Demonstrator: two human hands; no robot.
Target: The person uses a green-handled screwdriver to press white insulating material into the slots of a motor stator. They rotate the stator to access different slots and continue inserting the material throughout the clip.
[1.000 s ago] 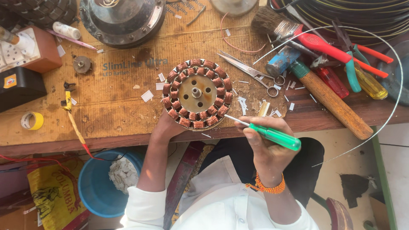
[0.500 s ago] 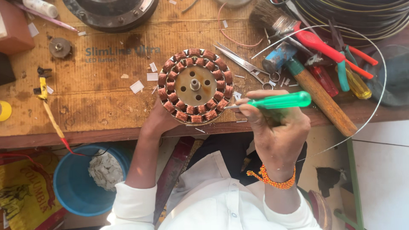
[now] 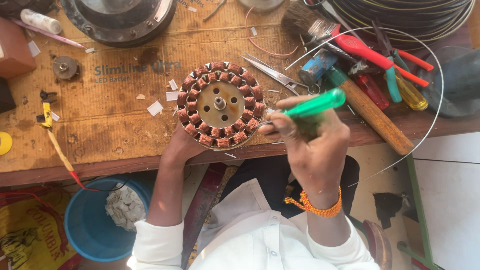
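A round motor stator (image 3: pixel 220 105) with several copper-wound coils lies on the wooden bench (image 3: pixel 115 130), near its front edge. My left hand (image 3: pixel 181 145) grips the stator's lower left rim from below. My right hand (image 3: pixel 309 142) holds a green-handled screwdriver (image 3: pixel 315 104). Its metal tip points left and touches the coils at the stator's right side. An orange thread band circles my right wrist.
Scissors (image 3: pixel 272 72), a hammer (image 3: pixel 372 115), a brush (image 3: pixel 305 20), red and yellow screwdrivers and coiled wire (image 3: pixel 410 15) crowd the bench's right. A black round motor housing (image 3: pixel 120 17) stands at the back. A blue bucket (image 3: pixel 95 225) of paper scraps sits below.
My right hand has turned the green screwdriver from pointing down-right to lying across, with its tip now at the stator's right coils. The view shifted slightly left.
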